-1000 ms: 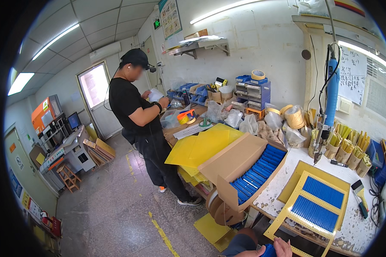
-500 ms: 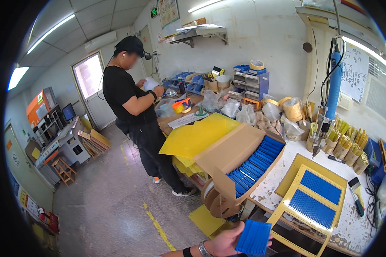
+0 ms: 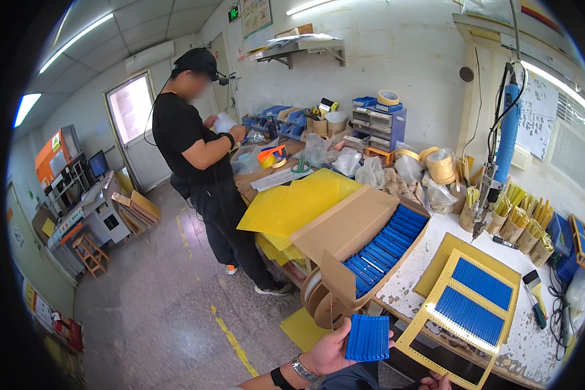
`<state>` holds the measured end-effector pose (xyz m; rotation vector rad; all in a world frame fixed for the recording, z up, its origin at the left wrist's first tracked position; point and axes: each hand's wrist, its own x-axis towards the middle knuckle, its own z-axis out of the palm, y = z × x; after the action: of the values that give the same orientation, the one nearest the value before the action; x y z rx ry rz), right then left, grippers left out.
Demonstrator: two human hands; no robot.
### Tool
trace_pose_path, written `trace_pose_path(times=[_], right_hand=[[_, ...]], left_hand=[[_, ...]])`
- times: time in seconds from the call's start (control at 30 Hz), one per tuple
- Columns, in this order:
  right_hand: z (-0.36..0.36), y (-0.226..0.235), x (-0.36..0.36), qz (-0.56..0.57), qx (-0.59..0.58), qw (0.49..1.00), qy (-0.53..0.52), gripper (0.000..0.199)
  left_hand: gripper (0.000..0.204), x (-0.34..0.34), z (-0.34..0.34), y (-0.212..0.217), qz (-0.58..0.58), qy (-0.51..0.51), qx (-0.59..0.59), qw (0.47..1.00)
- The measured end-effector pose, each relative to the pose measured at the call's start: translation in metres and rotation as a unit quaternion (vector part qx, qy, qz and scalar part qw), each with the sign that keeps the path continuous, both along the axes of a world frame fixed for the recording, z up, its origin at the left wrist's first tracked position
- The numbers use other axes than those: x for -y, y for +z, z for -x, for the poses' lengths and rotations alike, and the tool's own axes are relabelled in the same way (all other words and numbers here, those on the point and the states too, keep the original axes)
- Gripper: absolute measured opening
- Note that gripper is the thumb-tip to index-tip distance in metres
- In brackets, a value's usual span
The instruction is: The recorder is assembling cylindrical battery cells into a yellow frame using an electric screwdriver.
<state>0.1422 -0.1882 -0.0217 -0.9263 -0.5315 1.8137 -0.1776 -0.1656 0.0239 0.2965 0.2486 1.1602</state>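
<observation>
While the view looks down across a workshop, the person's left hand (image 3: 328, 354) rises from the lower edge with a watch at the wrist, its fingers grasping a blue ribbed plastic panel (image 3: 368, 337) held upright just in front of the white workbench (image 3: 409, 286). Only the fingertips of the right hand (image 3: 435, 381) show at the bottom edge, so whether they are clenched or released cannot be told. Resting tilted on the near left corner of the workbench, just above the held panel, an open cardboard box (image 3: 348, 224) is packed with a row of matching blue panels (image 3: 387, 244). To the right of the box on the workbench, a yellow frame (image 3: 422, 325) holds two more blue ribbed panels. Above the workbench hangs a blue electric screwdriver (image 3: 504, 146). Beyond the box lie yellow sheets (image 3: 299, 205), and beside them stands a co-worker in black clothes and cap (image 3: 198, 146)
</observation>
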Motion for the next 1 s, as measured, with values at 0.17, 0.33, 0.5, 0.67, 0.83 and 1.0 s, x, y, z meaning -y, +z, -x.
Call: trace_pose_path(times=[0.17, 0.33, 0.5, 0.67, 0.83, 1.0], right_hand=[[0.000, 0.000, -0.005, -0.004, 0.013, 1.000, -0.027, 0.032], [0.001, 0.005, 0.000, -0.060, 0.056, 0.997, -0.010, 0.027], [0.000, 0.002, 0.007, -0.029, 0.061, 0.998, -0.015, 0.025], [0.009, -0.008, -0.006, -0.048, 0.054, 0.997, 0.017, 0.030], [0.015, -0.009, -0.014, -0.009, 0.040, 0.997, 0.060, 0.034], [0.013, -0.010, -0.012, -0.023, -0.002, 0.998, 0.055, 0.032]], left_hand=[[0.077, 0.002, 0.006, -0.015, 0.003, 0.016, 0.021, 1.000], [0.077, 0.008, 0.010, -0.012, 0.001, 0.032, -0.018, 0.999], [0.078, 0.005, 0.018, -0.011, 0.019, 0.010, -0.032, 0.999], [0.082, 0.003, 0.032, -0.024, 0.016, 0.102, -0.114, 0.988], [0.077, 0.002, 0.034, -0.059, 0.048, 0.126, -0.150, 0.979], [0.075, -0.001, -0.008, -0.062, 0.092, 0.097, -0.128, 0.983]])
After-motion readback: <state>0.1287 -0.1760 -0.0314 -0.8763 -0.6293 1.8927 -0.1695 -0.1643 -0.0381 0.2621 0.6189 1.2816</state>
